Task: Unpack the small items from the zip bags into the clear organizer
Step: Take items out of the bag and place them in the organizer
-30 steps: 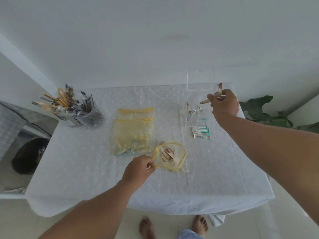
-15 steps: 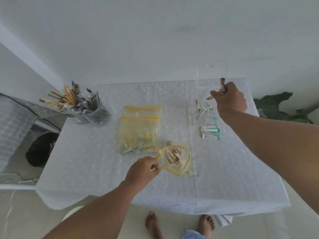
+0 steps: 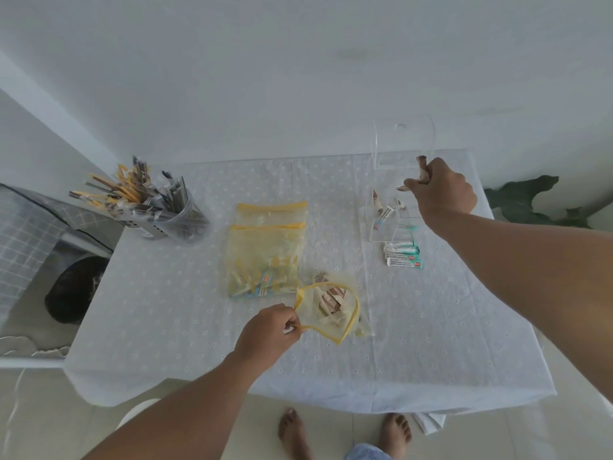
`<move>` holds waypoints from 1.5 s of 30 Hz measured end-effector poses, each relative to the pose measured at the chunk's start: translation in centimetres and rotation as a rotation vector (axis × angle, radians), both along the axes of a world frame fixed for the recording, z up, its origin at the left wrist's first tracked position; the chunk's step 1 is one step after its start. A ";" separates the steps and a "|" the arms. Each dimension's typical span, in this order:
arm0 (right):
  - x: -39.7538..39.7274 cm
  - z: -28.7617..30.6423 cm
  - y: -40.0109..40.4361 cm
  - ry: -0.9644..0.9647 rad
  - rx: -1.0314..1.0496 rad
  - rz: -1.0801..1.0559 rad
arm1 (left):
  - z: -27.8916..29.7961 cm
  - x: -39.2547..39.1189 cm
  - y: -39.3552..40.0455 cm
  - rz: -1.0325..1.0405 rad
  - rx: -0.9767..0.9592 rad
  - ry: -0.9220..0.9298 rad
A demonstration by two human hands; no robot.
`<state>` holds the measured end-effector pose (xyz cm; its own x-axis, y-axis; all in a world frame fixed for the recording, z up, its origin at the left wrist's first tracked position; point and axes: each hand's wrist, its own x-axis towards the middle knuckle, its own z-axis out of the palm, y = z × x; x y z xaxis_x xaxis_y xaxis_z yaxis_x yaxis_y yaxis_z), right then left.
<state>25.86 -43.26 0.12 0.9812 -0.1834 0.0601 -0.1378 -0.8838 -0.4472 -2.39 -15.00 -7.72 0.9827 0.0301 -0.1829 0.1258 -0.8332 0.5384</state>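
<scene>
My left hand (image 3: 270, 330) pinches the yellow rim of an open zip bag (image 3: 348, 327) near the table's front; brown sachets (image 3: 331, 300) lie inside it. My right hand (image 3: 442, 190) is closed on a few brown sachets (image 3: 422, 167) and hovers over the clear organizer (image 3: 403, 141) at the back right. A few small sachets (image 3: 384, 212) lie in the organizer's front compartment. Two more yellow zip bags (image 3: 265, 247) lie stacked in the middle, the upper one holding several small packets.
Teal-and-white packets (image 3: 403, 255) lie in front of the organizer. A cup of packaged sticks (image 3: 166, 217) stands at the back left. A white cloth (image 3: 166, 310) covers the table against the wall. A plant (image 3: 530, 200) is at the right; my bare feet are below the front edge.
My right hand with its sachets has stayed over the organizer. My left hand keeps its hold on the bag rim. The camera view shifted slightly.
</scene>
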 end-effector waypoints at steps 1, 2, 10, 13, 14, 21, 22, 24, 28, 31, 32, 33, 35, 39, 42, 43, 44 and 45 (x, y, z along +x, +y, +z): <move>0.0 0.0 -0.1 0.003 -0.009 0.011 | 0.0 0.0 0.0 -0.003 0.001 0.000; 0.0 0.0 -0.1 0.006 -0.012 0.019 | 0.0 -0.1 0.0 -0.005 0.001 -0.001; 0.3 -0.5 0.5 0.055 -0.037 0.037 | 0.0 -0.4 0.0 -0.010 0.011 0.002; 0.3 -1.0 0.4 0.083 -0.015 0.032 | -0.1 -0.5 0.2 -0.013 0.025 -0.001; 0.3 -1.1 0.3 0.094 0.011 0.026 | 0.0 -0.6 0.2 -0.016 0.028 0.000; 0.4 -2.0 -0.4 0.118 0.344 -0.009 | 0.0 -0.3 0.2 -0.028 0.034 0.009; 0.5 -2.2 -0.5 0.122 0.387 -0.013 | 0.0 -0.3 0.2 -0.029 0.033 0.012; 0.6 -2.3 -0.6 0.129 0.447 -0.010 | 0.0 -0.2 0.2 -0.029 0.035 0.017; 0.4 -1.6 -0.6 0.169 0.461 0.041 | -0.1 -0.1 0.1 -0.029 0.037 0.013; -0.1 -1.0 -0.7 0.203 0.480 0.068 | 0.0 0.1 0.1 -0.029 0.027 0.006; -0.2 -0.9 -0.8 0.202 0.496 0.062 | 0.1 0.2 0.0 -0.032 0.025 -0.003; -0.3 -0.8 -0.9 0.196 0.501 0.054 | 0.2 0.3 -0.1 -0.034 0.025 -0.009; -0.5 -0.7 -1.2 0.190 0.482 0.044 | 0.5 0.5 -0.3 -0.035 0.030 -0.014; -0.8 -0.9 -2.2 0.173 0.403 0.050 | 0.4 0.5 -0.5 -0.046 0.019 -0.017; -1.4 -0.5 -2.6 0.150 0.344 0.058 | 0.4 0.8 -0.5 -0.057 0.016 -0.017; -1.6 -0.5 -2.7 0.150 0.332 0.061 | 0.5 0.9 -0.4 -0.058 0.017 -0.023; -1.8 -0.5 -2.8 0.149 0.324 0.065 | 0.6 1.0 -0.4 -0.057 0.014 -0.029; -2.1 -0.6 -2.9 0.142 0.316 0.069 | 0.7 1.1 -0.4 -0.055 0.008 -0.036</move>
<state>23.75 -46.20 -0.48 0.9864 -0.1044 -0.1271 -0.1633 -0.7142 -0.6807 -1.30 -15.41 -7.02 0.9888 -0.0225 -0.1478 0.0608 -0.8427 0.5349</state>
